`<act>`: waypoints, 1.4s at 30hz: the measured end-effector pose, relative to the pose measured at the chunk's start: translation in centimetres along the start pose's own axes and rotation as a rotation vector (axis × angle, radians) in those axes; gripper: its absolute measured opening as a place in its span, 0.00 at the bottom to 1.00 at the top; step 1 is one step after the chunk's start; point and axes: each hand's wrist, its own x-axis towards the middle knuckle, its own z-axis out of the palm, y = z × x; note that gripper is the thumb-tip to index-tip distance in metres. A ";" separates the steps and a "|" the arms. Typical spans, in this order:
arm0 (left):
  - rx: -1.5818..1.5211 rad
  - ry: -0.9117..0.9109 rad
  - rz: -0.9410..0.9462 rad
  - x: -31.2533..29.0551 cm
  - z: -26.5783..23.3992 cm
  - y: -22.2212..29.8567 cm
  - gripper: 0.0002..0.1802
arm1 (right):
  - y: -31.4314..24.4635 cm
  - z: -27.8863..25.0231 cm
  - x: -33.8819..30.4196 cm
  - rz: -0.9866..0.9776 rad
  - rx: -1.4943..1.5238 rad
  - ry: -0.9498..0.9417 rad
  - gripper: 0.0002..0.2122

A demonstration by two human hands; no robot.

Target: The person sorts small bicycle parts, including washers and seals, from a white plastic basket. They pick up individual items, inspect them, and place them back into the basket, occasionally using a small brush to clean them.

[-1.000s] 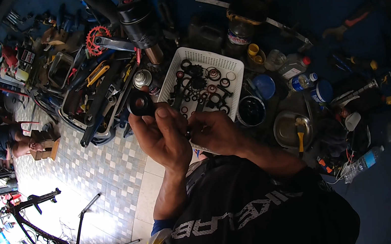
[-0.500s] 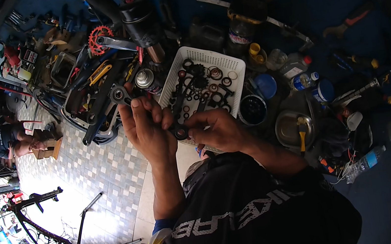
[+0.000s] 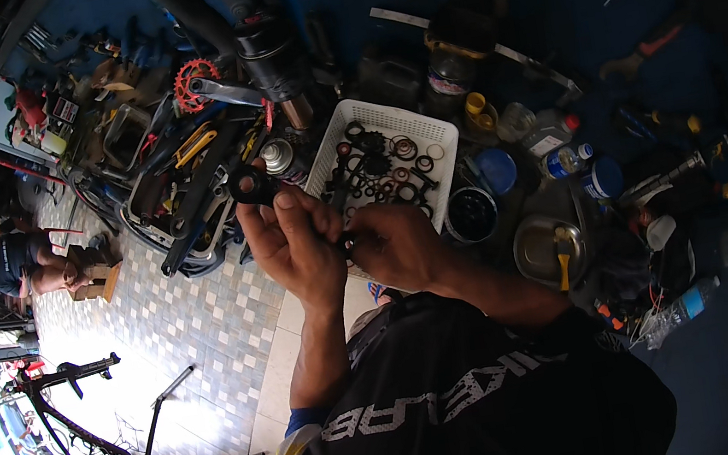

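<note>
My left hand (image 3: 299, 260) is closed around a black linkage arm (image 3: 248, 186), whose round eye sticks out beyond my thumb and fingertips. My right hand (image 3: 399, 246) meets it from the other side, fingertips pinched at the arm's near end; most of that end is covered by the fingers. Just beyond both hands sits a white plastic basket (image 3: 395, 113) holding rings, bearings, a small cog and other dark parts. A spray can (image 3: 278, 156) stands beside the basket, close behind the arm's eye.
Right of the basket are an open black tub (image 3: 471, 210), a blue lid (image 3: 497, 171), several bottles and a metal tray (image 3: 529, 246) with a yellow brush (image 3: 564, 257). A red chainring (image 3: 197, 85) lies among tools at left. Another person (image 3: 34, 260) sits far left; a bike frame (image 3: 76, 431) stands lower left.
The linkage arm has turned in my hands, so its far eye faces me differently and sits farther right. My right fingers have curled over the near eye, which showed before.
</note>
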 end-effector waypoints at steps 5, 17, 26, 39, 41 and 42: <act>-0.059 0.057 -0.023 0.3 0.1 -0.3 0.23 | 1.6 1.0 -0.2 0.138 0.310 -0.015 0.07; -0.098 0.045 -0.089 0.5 -1.0 -1.0 0.22 | 1.7 -1.0 0.4 0.197 0.529 -0.264 0.09; -0.080 0.030 -0.138 0.2 -1.7 -1.4 0.22 | 2.1 0.2 -0.1 0.205 0.304 -0.230 0.09; 0.293 -0.032 -0.386 -0.4 -10.1 -3.5 0.10 | 12.8 -10.9 6.8 0.059 -0.553 0.036 0.11; 0.297 -0.008 -0.458 -1.2 -10.2 -3.4 0.08 | 13.4 -11.1 8.5 0.119 -0.694 -0.008 0.10; 0.299 0.004 -0.494 -1.6 -10.0 -3.3 0.08 | 13.9 -10.9 9.0 0.113 -0.718 -0.034 0.09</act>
